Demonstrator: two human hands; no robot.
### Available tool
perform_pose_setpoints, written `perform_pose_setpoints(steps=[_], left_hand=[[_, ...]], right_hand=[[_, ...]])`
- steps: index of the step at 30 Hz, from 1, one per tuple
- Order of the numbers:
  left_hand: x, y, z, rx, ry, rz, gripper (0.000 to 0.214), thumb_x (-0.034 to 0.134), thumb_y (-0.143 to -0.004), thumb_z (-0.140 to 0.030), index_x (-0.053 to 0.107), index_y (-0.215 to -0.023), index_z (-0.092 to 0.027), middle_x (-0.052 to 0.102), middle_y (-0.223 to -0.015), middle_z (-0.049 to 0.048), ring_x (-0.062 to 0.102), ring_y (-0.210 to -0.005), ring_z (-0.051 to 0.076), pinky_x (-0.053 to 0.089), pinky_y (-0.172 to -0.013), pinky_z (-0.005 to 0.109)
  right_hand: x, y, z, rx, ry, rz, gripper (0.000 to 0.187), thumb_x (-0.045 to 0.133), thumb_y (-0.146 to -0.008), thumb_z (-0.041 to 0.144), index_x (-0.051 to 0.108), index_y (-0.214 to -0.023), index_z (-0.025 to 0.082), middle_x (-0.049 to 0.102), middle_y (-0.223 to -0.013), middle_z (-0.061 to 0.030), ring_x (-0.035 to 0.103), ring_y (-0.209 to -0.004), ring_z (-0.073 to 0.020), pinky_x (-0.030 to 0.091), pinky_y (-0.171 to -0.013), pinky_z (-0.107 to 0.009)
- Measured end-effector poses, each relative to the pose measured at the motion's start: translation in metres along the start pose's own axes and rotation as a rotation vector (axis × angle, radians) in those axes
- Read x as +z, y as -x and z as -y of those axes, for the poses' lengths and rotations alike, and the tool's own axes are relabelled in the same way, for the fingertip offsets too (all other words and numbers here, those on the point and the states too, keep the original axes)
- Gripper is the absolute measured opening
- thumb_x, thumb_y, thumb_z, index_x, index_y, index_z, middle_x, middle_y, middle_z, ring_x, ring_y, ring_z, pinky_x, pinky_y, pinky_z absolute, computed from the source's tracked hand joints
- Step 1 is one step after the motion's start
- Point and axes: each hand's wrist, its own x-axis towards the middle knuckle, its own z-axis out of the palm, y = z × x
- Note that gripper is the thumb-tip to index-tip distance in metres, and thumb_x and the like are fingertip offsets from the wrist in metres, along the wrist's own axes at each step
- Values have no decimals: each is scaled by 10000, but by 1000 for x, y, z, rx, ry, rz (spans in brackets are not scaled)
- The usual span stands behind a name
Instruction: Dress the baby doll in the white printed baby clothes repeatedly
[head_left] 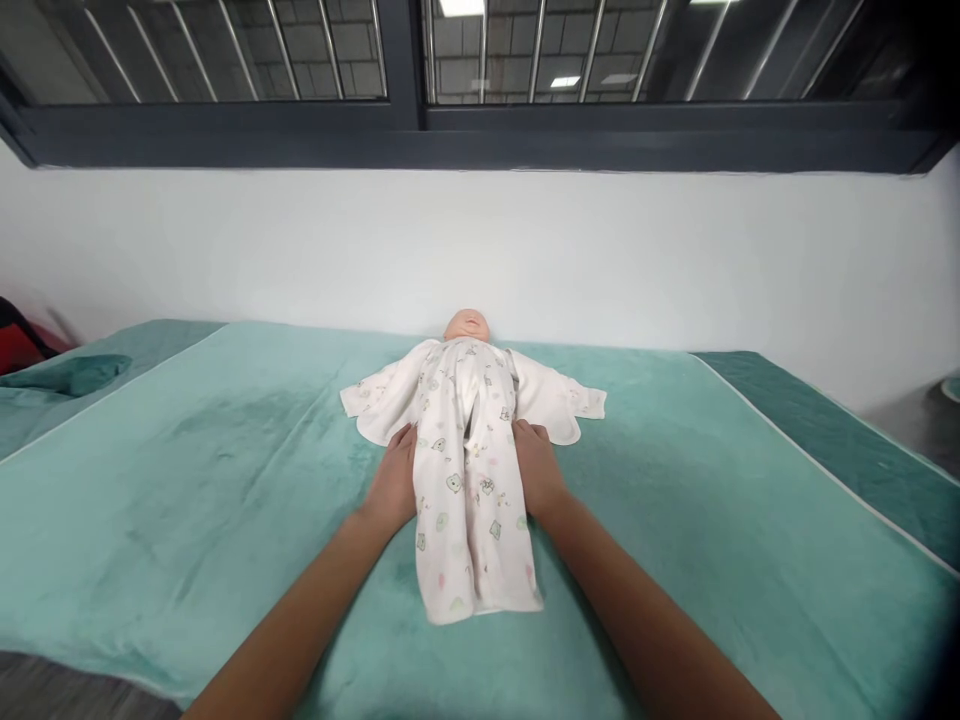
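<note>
A baby doll (466,325) lies at the far side of the bed, its head close to the wall. White patterned baby trousers (442,510) lie lengthwise over its body, legs toward me. A white baby jacket (547,390) shows on both sides of the trousers, sleeves spread out. My left hand (395,472) is closed at the left edge of the trousers, near thigh height. At the right edge, my right hand (538,465) is closed at about the same height. The fingertips of both hands are partly hidden by the cloth.
A soft green cover (247,480) with darker side bands spreads over the bed. Behind it rises a white wall (300,250) with a dark-framed, barred window (420,135). A red and black item (19,340) sits at the far left edge.
</note>
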Motion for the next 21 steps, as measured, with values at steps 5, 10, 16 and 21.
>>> perform_pose_setpoints(steps=[5, 10, 16, 21], left_hand=[[-2, 2, -1, -3, -74, 1, 381, 562, -812, -189, 614, -1189, -181, 649, -1175, 119, 559, -1144, 298, 425, -1002, 457], [-4, 5, 0, -4, -214, 4, 236, 541, -830, -174, 602, -1056, -144, 658, -961, 122, 591, -955, 282, 453, -872, 422], [-10, 15, -3, -3, -231, -87, 89, 498, -856, -190, 542, -780, -206, 578, -733, 59, 551, -744, 233, 426, -704, 360], [-12, 18, -2, 2, -159, -126, 155, 455, -827, -120, 541, -735, -210, 565, -686, 39, 525, -685, 214, 400, -664, 341]], right_hand=[[-8, 19, -11, -127, -254, -73, 178, 483, -892, 204, 610, -770, 184, 615, -902, -76, 534, -879, -215, 368, -833, -335], [-12, 36, -13, -127, -310, -122, 162, 502, -879, 221, 623, -777, 189, 609, -905, -66, 523, -845, -209, 375, -809, -335], [-14, 40, -14, -81, -122, -70, 193, 496, -882, 129, 672, -898, 206, 623, -982, -58, 514, -961, -213, 332, -936, -365], [-24, 61, -16, -69, -205, -116, 250, 461, -913, 106, 687, -879, 207, 635, -876, -37, 555, -867, -179, 349, -909, -358]])
